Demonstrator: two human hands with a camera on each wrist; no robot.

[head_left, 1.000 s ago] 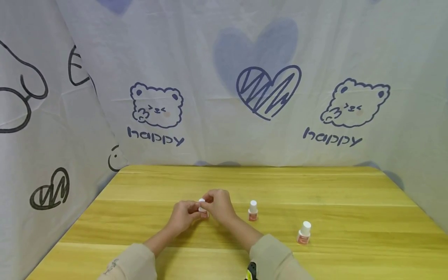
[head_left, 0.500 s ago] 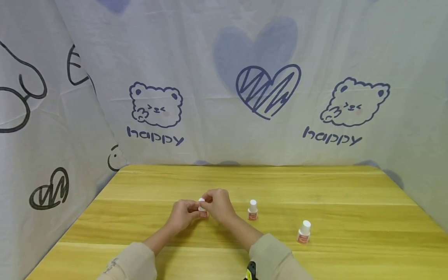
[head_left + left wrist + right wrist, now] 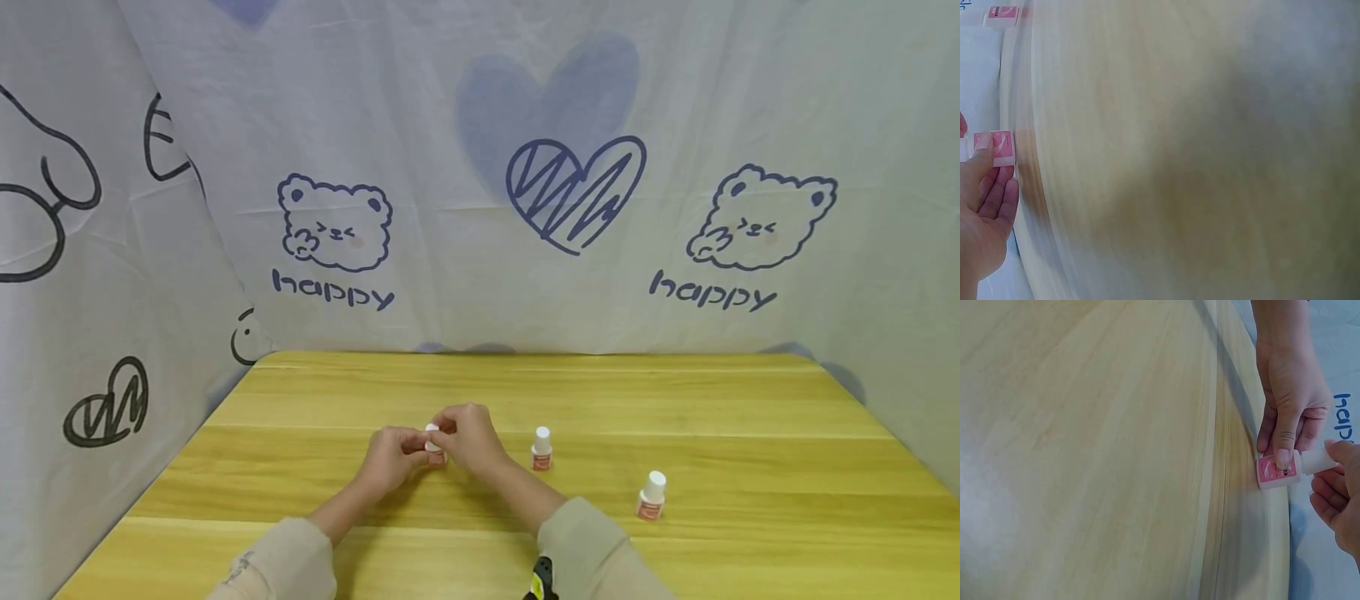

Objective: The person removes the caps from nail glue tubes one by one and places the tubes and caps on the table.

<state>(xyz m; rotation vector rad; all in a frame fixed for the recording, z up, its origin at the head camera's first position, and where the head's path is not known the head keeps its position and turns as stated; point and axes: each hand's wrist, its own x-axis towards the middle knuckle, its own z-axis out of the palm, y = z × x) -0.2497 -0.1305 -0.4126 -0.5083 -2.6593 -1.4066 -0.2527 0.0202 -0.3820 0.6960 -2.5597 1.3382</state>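
Both hands meet at one small white bottle (image 3: 1290,478) with a pink label, standing on the table left of centre. My left hand (image 3: 388,460) grips its body, the thumb (image 3: 1283,456) lying across the label. With thumb and fingers, my right hand (image 3: 468,437) pinches the white cap (image 3: 1317,461) from the other side. In the left wrist view the bottle's label (image 3: 1004,145) shows beside the left thumb, and only a fingertip of the right hand appears at the edge.
A second bottle (image 3: 542,450) of the same kind stands upright just right of the right hand. Farther right and nearer stands a third bottle (image 3: 651,497). The wooden table (image 3: 750,433) ends at a printed cloth (image 3: 465,308) behind, with another cloth wall at the left.
Hardly anything differs: both hands stay on the same bottle, with only tiny shifts of the fingers. The other two bottles stand where they were.
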